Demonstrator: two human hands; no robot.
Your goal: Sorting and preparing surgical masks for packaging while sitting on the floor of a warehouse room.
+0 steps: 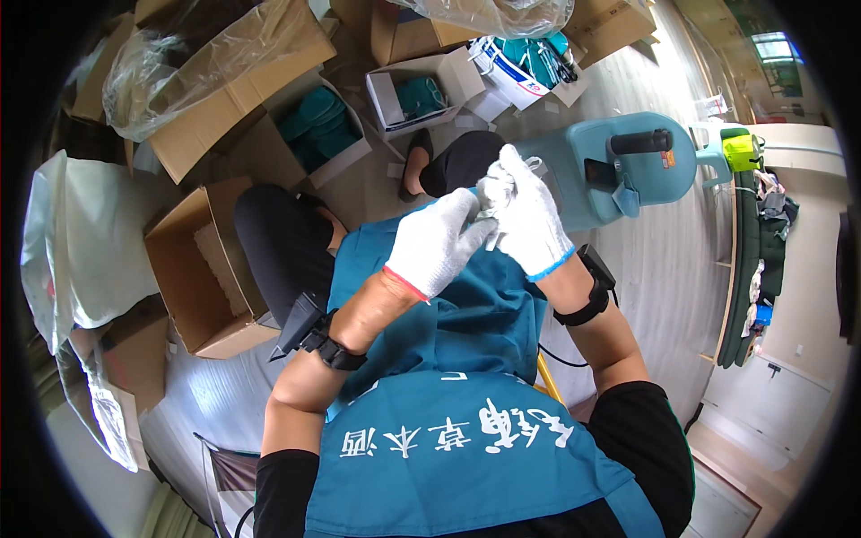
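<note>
Both hands wear white knit gloves and meet above my lap. My left hand, its glove cuffed in red, has thumb and fingers pinched together against the right one. My right hand, in a blue-cuffed glove, is closed with its fingers bent up. A thin white cord loops out beside the right fingers. Whatever lies between the left fingertips is small, pale and mostly hidden. Beneath the hands a teal apron covers my lap.
An opened carton stands by my left leg. Ahead, a carton and a white box hold folded teal items. A blue-green plastic stool or case with a black handle sits at right. Plastic sheeting drapes the far-left boxes.
</note>
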